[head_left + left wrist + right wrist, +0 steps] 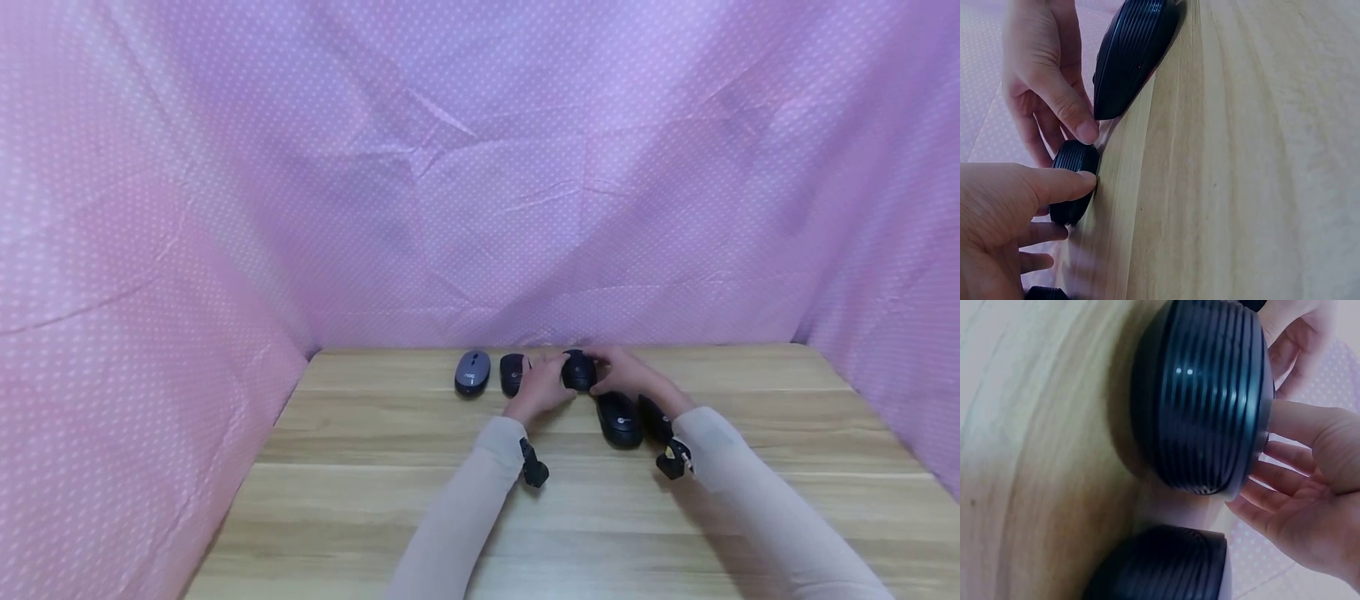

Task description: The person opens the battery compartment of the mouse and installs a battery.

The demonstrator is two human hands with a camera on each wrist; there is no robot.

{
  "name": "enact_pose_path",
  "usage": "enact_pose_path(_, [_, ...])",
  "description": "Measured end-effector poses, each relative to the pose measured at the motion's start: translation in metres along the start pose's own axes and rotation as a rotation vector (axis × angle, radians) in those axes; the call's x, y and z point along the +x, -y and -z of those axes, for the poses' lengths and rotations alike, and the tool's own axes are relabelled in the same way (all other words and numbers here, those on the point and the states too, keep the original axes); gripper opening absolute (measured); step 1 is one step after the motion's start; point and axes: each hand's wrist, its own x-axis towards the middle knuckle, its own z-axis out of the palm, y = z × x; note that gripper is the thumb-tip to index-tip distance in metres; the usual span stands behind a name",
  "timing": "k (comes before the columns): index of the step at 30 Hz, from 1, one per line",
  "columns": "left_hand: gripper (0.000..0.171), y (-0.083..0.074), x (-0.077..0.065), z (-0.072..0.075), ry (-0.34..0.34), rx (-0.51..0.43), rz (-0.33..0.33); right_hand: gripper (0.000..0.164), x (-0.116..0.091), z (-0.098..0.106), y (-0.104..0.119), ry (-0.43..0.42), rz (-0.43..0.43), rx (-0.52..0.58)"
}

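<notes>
Both hands meet at a small black computer mouse (579,372) near the table's back edge. My left hand (542,387) grips it from the left, with the thumb along its near side and the fingers behind it in the left wrist view. From the opposite side my right hand (626,372) holds its right end between thumb and fingers. The same mouse (1074,156) has a ribbed side. Just nearer than the right hand lies another black mouse (619,422), seen large as a ribbed mouse (1210,394) in the right wrist view.
Left of the hands, a grey-topped mouse (472,372) and a dark mouse (512,377) stand along the back edge. One more black mouse (654,418) lies under the right wrist, partly hidden. Pink dotted cloth (480,208) hangs behind the wooden table (360,500).
</notes>
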Motion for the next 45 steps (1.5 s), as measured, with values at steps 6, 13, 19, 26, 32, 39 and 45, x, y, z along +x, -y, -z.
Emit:
enact_pose_path(6, [0.069,-0.002,0.001,0.002,-0.044,0.018,-0.010,0.071,0.000,0.001,0.002,-0.010,-0.046,0.023])
enact_pose_path(13, [0.067,0.001,0.001,0.000,-0.072,0.004,-0.006,0.070,0.005,-0.004,0.003,-0.005,-0.036,0.100])
enact_pose_path(19, [0.065,0.002,0.000,-0.001,-0.120,-0.047,-0.010,0.068,0.006,-0.007,0.004,-0.014,-0.057,0.140])
enact_pose_path(26, [0.064,0.003,-0.001,0.000,-0.176,-0.123,0.005,0.071,0.007,-0.006,0.013,-0.050,-0.108,0.160])
enact_pose_path(32, [0.069,0.003,-0.007,0.007,-0.261,-0.185,-0.020,0.069,0.005,-0.002,0.023,-0.101,-0.069,0.129])
enact_pose_path(39, [0.067,0.003,-0.019,0.026,-0.307,-0.233,-0.081,0.063,-0.005,0.007,0.038,-0.141,0.015,0.208])
enact_pose_path(45, [0.060,0.003,-0.035,0.049,-0.325,-0.284,-0.145,0.064,-0.014,0.008,0.055,-0.177,0.022,0.245])
